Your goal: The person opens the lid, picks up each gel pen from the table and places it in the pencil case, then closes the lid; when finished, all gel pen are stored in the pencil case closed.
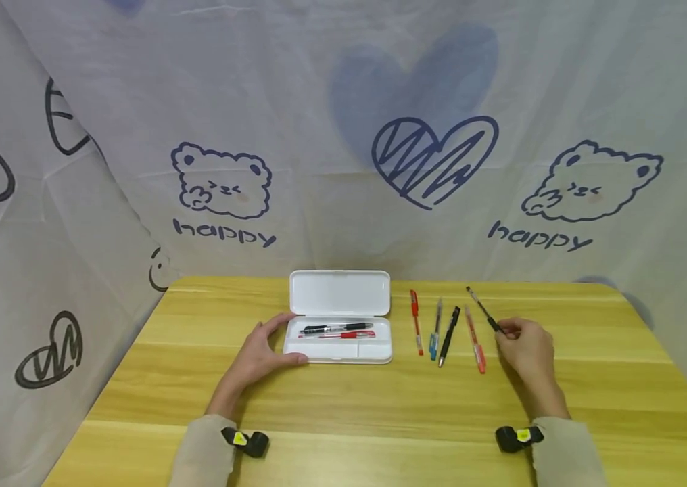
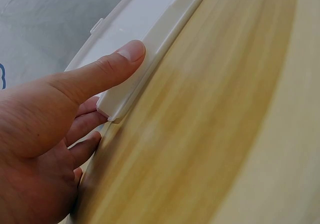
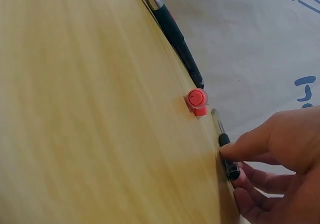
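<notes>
A white pencil case [image 1: 325, 350] lies with its lid [image 1: 340, 292] raised at the table's back. Inside rest a black pen [image 1: 319, 329] and a red pen [image 1: 357, 334]. My left hand [image 1: 260, 353] holds the case's left end, thumb along the front edge and fingers at the side and back, as the left wrist view shows too. On the right, my right hand [image 1: 527, 348] pinches the lower black end of a slim pen [image 1: 482, 311] between thumb and fingers. In the right wrist view that pen [image 3: 225, 141] slants close over the table.
Between case and right hand lie a red-capped pen [image 1: 416, 321], a blue-capped pen [image 1: 435, 331], a black clicker pen [image 1: 449, 336] and a pinkish-red pen [image 1: 476, 341]. The wooden table [image 1: 380, 426] meets a printed cloth [image 1: 331, 237] at the back.
</notes>
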A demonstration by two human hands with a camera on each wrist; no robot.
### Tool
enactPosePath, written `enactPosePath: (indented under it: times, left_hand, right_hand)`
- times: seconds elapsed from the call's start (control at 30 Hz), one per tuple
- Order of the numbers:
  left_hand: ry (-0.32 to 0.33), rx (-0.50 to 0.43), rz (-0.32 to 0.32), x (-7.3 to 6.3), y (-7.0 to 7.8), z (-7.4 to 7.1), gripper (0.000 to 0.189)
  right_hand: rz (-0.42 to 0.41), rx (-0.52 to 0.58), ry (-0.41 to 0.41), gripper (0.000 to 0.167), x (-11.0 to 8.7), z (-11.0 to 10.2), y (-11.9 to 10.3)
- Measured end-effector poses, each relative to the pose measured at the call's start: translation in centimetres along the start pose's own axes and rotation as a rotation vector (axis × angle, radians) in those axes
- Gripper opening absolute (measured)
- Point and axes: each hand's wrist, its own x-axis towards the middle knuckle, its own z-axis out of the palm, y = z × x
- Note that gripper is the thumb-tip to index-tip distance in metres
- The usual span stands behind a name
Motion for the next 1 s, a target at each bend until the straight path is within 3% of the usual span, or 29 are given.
enactPosePath:
  times: [0.17,0.4,1.0]
  left_hand:
    - [0.001,0.004,0.009,0.1,0.1,0.1,0.088]
    - [-0.005,0.003,-0.026,-0.1,0.0,0.2,0.089]
    - [0.001,-0.018,0.036,-0.1,-0.1,0.0,0.09]
  right_hand:
    - [0.034,-0.005,0.03,0.021,-0.1,-0.2,0.1]
    - [0.013,0.063,0.06,0.017,-0.1,0.0,-0.5]
    - [-0.111,0.283,-0.085,0.018,-1.3,2.7,-4.5]
